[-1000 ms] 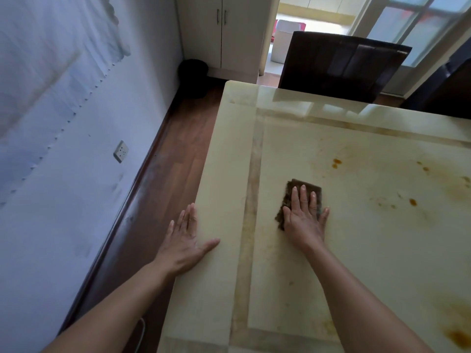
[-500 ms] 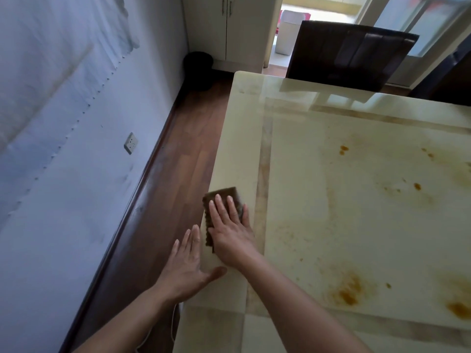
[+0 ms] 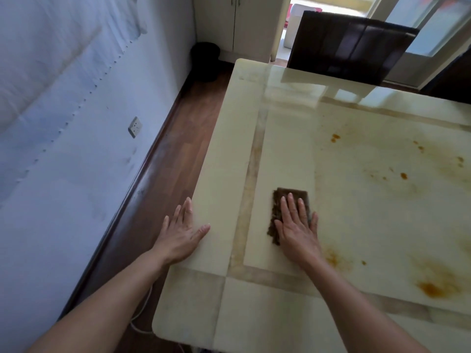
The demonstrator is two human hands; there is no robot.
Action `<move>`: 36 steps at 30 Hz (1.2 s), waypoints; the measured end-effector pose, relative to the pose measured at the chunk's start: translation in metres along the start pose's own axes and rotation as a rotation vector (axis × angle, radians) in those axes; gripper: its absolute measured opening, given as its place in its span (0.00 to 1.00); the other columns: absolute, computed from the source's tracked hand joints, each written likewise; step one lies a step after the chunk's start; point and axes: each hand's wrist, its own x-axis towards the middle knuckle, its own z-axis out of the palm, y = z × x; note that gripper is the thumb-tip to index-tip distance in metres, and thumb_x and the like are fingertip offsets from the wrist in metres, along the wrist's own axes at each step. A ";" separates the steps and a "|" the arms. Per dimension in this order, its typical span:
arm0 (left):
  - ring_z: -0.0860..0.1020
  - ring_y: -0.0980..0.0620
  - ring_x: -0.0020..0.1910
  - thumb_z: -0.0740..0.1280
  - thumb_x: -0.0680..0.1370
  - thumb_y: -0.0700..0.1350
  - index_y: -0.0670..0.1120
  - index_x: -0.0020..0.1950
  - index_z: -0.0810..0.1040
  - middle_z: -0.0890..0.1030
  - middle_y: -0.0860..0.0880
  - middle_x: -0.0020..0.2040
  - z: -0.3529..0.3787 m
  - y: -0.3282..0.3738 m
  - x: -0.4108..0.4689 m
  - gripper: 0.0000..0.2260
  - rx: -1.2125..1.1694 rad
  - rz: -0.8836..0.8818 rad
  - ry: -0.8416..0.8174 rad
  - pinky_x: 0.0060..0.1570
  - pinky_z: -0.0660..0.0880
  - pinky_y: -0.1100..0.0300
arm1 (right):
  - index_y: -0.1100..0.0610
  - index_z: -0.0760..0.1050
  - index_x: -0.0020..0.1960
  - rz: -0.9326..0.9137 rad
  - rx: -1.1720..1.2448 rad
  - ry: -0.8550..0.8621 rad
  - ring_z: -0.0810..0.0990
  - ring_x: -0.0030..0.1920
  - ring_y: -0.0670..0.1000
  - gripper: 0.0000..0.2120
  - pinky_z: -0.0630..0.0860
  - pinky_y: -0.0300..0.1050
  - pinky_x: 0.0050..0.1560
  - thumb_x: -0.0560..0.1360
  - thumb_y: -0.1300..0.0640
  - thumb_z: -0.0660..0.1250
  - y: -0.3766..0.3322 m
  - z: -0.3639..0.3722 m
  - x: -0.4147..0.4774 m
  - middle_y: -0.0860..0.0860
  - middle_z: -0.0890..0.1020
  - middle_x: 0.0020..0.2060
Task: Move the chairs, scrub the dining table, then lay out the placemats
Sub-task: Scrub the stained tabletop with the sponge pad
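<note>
Pale, glossy dining table (image 3: 224,174) with a darker inlaid band (image 3: 251,174) framing its middle panel. Wood floor (image 3: 163,174) and a white wall (image 3: 63,123) lie past its edge. Step in hand, by my reading: scrubbing. No placemats in view.

Scrub pad (image 3: 290,196): brown, rectangular, flat on the table just inside the band. My right hand (image 3: 297,230) lies on top of it, palm down, fingers straight and close together, pressing and pinching nothing. My left hand (image 3: 182,233), well left of the pad, lies flat at the table's edge with the thumb out on the top, as a brace.

Dirt:
- Faint orange smear (image 3: 334,258) just right of the pad, nearer me.
- Heavy orange patch (image 3: 433,286) farther right.
- Small spots (image 3: 403,175) right of the pad and beyond it.
- Surface left of the pad looks clean.

Method notes:
- Centre the palm over the pad so the whole face bears, not only the fingertip end.
- Work rightward in short overlapping strokes. The heavy patch likely needs several passes in small circles.
- The pad may smear orange once loaded, so turn or rinse it.
- The top is probably slick when wet, so brace with the left hand.

Dark chair (image 3: 349,47) stands at the far end, well beyond the pad, and may hamper reaching that end.
</note>
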 end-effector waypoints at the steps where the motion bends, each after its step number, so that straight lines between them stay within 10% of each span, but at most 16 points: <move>1: 0.37 0.52 0.76 0.47 0.79 0.64 0.46 0.74 0.28 0.34 0.50 0.77 0.001 0.001 0.000 0.37 -0.005 -0.004 0.008 0.74 0.38 0.48 | 0.50 0.33 0.76 0.018 -0.005 0.002 0.31 0.74 0.47 0.28 0.34 0.56 0.74 0.82 0.46 0.41 0.007 0.001 -0.004 0.43 0.31 0.73; 17: 0.39 0.53 0.77 0.47 0.78 0.65 0.49 0.74 0.29 0.39 0.49 0.78 0.005 -0.003 0.001 0.37 -0.050 0.002 0.039 0.74 0.40 0.47 | 0.52 0.34 0.77 0.032 0.022 0.005 0.31 0.75 0.50 0.28 0.33 0.59 0.73 0.82 0.47 0.44 -0.008 0.006 0.003 0.46 0.33 0.75; 36: 0.36 0.56 0.75 0.43 0.81 0.58 0.46 0.77 0.37 0.37 0.51 0.78 0.025 -0.020 -0.059 0.30 -0.114 0.066 0.017 0.73 0.36 0.51 | 0.51 0.35 0.77 -0.444 -0.081 -0.101 0.27 0.73 0.49 0.29 0.27 0.55 0.71 0.81 0.54 0.47 -0.131 0.055 -0.075 0.46 0.34 0.75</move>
